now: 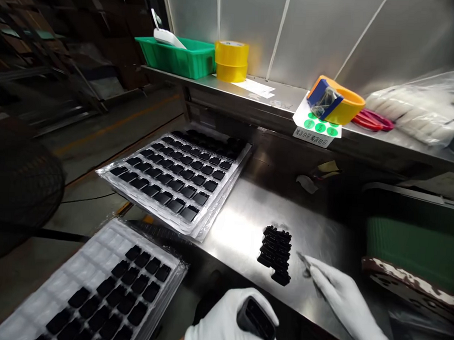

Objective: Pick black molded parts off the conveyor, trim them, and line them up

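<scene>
My left hand (239, 318), in a white glove, is wrapped round a black plastic part (256, 319) at the bottom centre, in front of the metal table's edge. On the right, my gloved right hand (342, 295) pinches a thin metal tool, perhaps tweezers (306, 266), its tip blurred just above the table. Left of that tip lies a small pile of black pieces (276, 252) on the metal table (242, 241). A clear tray (194, 228) with rows of black parts rests at the table's left. Another tray (76, 263), partly filled with black parts, is at the lower left.
Above the table runs a metal shelf (282, 102) with a green basket (179, 57), yellow tape rolls (231, 62), a tape dispenser (335, 102) and bagged white items (421, 106). A green bin (415, 248) stands right. A fan (19, 191) is at the left.
</scene>
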{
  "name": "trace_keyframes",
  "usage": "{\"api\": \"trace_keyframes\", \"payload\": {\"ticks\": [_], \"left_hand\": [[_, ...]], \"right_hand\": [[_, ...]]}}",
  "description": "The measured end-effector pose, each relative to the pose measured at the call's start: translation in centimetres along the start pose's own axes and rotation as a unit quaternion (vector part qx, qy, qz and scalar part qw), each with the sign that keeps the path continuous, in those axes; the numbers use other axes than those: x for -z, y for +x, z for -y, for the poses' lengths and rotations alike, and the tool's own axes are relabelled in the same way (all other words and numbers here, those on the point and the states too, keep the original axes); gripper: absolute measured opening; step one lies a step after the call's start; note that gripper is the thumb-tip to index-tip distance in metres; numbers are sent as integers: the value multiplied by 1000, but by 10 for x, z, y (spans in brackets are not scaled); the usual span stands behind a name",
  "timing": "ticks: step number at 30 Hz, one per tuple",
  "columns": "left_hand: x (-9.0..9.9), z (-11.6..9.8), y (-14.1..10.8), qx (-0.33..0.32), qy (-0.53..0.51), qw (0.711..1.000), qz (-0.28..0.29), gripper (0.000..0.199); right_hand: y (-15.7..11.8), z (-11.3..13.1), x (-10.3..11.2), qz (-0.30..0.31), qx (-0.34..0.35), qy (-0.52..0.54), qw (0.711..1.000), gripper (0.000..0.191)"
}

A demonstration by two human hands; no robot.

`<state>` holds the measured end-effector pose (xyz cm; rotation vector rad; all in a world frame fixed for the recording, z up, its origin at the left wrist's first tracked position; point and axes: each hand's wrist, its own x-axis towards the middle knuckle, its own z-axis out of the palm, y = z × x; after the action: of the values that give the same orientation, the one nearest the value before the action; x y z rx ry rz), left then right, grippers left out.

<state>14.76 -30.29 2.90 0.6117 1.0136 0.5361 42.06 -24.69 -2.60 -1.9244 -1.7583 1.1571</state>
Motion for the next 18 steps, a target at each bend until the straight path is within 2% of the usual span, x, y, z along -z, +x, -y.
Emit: {"api": "trace_keyframes", "payload": {"ticks": [1,3,4,6,10,12,16,18], "left_hand": [[0,-2,-3,1,20,1000,3,22],[1,-2,-5,-7,58,998,28,14],[1,-1,-4,-15,80,996,32,12],[0,-3,-2,-20,118,992,31,14],[-10,-17,3,-19,128,990,59,18],[-16,-24,6,-17,120,990,68,18],[-25,-28,14,-24,124,990,69,19],[-27,-26,17,-35,111,990,85,19]], "right_hand": [[-16,18,7,57,75,-34,995,36],[-42,51,19,135,244,-150,949,47],[-50,64,22,143,313,-213,914,56],[-58,84,22,114,394,-319,855,66],[-52,101,14,-65,455,-427,778,36],[-49,103,12,-122,458,-450,757,28],[-46,102,20,-93,460,-451,759,25],[-45,103,26,-81,473,-459,747,25]]}}
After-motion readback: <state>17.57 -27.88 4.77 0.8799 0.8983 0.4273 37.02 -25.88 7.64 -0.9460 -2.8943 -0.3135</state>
